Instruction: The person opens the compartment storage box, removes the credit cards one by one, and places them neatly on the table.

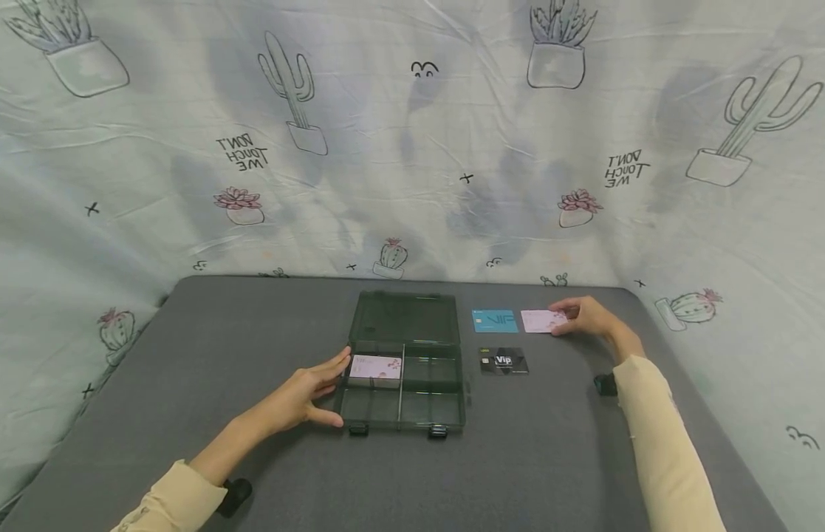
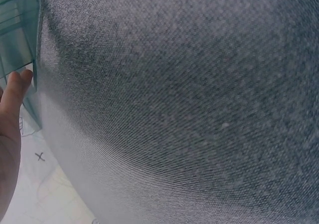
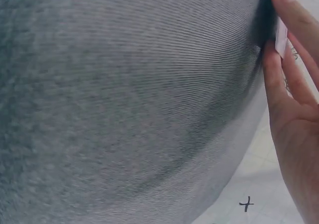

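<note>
Pink card (image 1: 537,321) toward tabletop's (image 1: 518,451) far-right corner, pinched in right fingers (image 1: 566,304); left fingers (image 1: 333,364) spread against organizer (image 1: 407,322). Likely pickup; lift called for.

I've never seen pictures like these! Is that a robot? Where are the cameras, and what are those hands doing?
No robot here, just a person using two bare hands. The big picture comes from a camera worn on the head, looking forward and down. The other two come from cameras on the wrists, so they show mostly grey table.

On the table sits a dark green box with its lid open. A pink card lies in its back left compartment. To the right of the box are a blue card and a black card.

The left hand touches the box's left side. The right hand holds a second pink card by its edges, between thumb and fingers.
</note>
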`<state>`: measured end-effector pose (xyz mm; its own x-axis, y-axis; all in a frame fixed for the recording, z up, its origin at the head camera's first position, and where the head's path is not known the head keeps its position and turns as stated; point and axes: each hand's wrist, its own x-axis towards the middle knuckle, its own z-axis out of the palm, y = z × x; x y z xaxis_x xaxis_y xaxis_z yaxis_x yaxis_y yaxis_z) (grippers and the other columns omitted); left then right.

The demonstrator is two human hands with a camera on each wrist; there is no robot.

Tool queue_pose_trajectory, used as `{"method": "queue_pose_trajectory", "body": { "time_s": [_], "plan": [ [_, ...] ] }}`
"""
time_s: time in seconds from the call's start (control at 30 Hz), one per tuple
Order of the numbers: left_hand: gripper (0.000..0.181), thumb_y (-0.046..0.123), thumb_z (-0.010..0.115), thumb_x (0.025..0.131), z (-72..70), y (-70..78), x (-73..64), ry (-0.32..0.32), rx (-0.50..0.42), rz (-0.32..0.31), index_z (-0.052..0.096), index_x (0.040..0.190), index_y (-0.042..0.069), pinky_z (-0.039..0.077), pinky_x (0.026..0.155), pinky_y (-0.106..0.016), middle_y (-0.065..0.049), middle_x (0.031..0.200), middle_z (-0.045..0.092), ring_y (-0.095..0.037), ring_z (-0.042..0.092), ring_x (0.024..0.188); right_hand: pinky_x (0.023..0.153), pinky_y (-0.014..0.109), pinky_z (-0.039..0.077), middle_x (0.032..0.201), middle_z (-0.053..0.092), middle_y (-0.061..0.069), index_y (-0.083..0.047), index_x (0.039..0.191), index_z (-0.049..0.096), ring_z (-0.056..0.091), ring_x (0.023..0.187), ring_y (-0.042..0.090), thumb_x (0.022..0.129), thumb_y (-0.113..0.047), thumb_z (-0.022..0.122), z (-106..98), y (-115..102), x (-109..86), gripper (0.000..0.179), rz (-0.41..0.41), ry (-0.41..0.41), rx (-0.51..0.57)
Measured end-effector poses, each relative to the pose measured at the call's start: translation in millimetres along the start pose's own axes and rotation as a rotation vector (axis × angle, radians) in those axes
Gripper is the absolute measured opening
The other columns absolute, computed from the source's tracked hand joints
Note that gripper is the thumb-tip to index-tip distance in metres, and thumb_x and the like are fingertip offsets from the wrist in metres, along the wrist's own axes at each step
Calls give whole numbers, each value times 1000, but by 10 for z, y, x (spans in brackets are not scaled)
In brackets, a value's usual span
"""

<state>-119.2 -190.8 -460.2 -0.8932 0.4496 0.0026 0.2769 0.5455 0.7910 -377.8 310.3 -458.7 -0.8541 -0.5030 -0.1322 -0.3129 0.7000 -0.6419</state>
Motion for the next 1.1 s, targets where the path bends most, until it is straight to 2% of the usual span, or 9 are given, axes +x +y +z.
{"method": "queue_pose_trajectory", "body": {
  "time_s": [0.1,0.27,0.33,0.43,0.53,0.57,0.8,0.97,1.1],
  "plan": [
    [101,18,82,72,4,-1,4,3,-2,15,21,146,-12,45,101,-39,-24,156,8,-42,27,136,88,46,49,121,58,28,6,119,64,55,104,38,75,-18,83,5,33,-38,54,4,24,-15],
    [99,18,81,73,-12,-5,20,1,-9,32,21,146,-13,45,101,-41,-26,156,8,-44,27,135,73,27,44,108,60,21,5,120,64,49,88,24,74,-19,84,2,104,-97,56,16,65,-7],
    [99,18,81,73,-14,-12,22,-1,-7,42,21,146,-13,45,101,-41,-26,155,8,-44,26,135,73,25,43,107,60,20,4,121,64,46,86,22,74,-20,84,4,137,-117,56,27,73,3],
    [99,19,81,73,-20,-24,23,2,5,55,21,145,-14,46,99,-41,-28,155,8,-46,26,134,83,34,50,117,59,25,4,123,63,53,96,27,76,-23,83,7,175,-137,57,40,77,10],
    [100,18,81,72,-35,-32,24,7,15,51,22,145,-15,46,99,-41,-28,155,9,-45,27,134,91,49,50,123,56,30,6,123,62,56,107,36,78,-21,82,10,188,-136,56,28,74,24],
    [100,18,82,71,-42,-35,26,6,13,46,22,145,-14,46,99,-40,-27,155,8,-44,27,135,91,50,50,122,56,30,6,123,61,56,107,36,78,-20,82,7,191,-131,56,27,73,23],
    [101,17,82,71,-48,-36,48,-9,3,8,21,147,-11,45,101,-38,-23,157,7,-39,26,137,84,37,52,120,58,28,6,125,60,56,95,22,78,-8,79,-57,157,-127,53,29,28,-6],
    [100,17,81,72,-43,-19,45,-5,10,14,21,146,-12,45,101,-39,-25,156,8,-42,27,136,87,41,51,124,56,29,5,126,59,55,99,25,80,-3,76,-93,123,-97,50,16,-20,-21],
    [100,15,82,72,-45,-12,40,-5,7,10,21,146,-13,45,101,-40,-26,156,8,-43,26,136,92,50,49,126,54,31,6,128,57,55,106,33,80,1,74,-100,99,-53,51,32,-52,-13]
  ]
}}
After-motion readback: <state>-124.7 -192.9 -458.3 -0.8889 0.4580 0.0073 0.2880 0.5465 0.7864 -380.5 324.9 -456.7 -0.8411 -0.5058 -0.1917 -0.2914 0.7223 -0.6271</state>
